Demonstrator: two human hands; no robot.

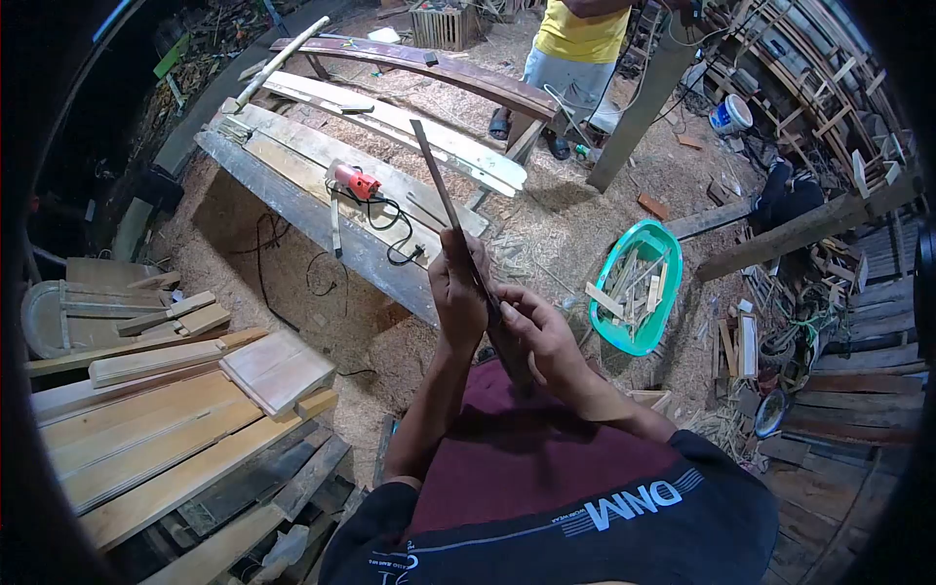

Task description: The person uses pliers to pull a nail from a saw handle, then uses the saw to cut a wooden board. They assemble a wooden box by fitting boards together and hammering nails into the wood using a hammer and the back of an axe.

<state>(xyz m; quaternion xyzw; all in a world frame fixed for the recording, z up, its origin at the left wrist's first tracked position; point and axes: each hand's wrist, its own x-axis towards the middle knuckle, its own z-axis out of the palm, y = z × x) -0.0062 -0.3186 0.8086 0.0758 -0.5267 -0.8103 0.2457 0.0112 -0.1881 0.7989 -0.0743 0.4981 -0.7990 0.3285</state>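
Note:
A long, thin, dark blade that looks like a handsaw (440, 177) stands tilted in front of my chest, seen nearly edge-on. Its narrow tip points away from me, and its wider lower end rests near my lap. My left hand (457, 291) is wrapped round the middle of the blade. Lower down, the fingers of my right hand (539, 331) are closed against the blade's right side. Whether those fingers also pinch something small is hidden. Maroon cloth of my shirt (487, 444) lies right below both hands.
A red power tool (355, 182) with a black cord lies on the plank bench (292, 200) ahead. To the right stands a green basin (673, 278) of wood offcuts. Stacked boards (166, 419) fill the left. A person in a yellow shirt (582, 37) stands beyond, near a post (643, 107).

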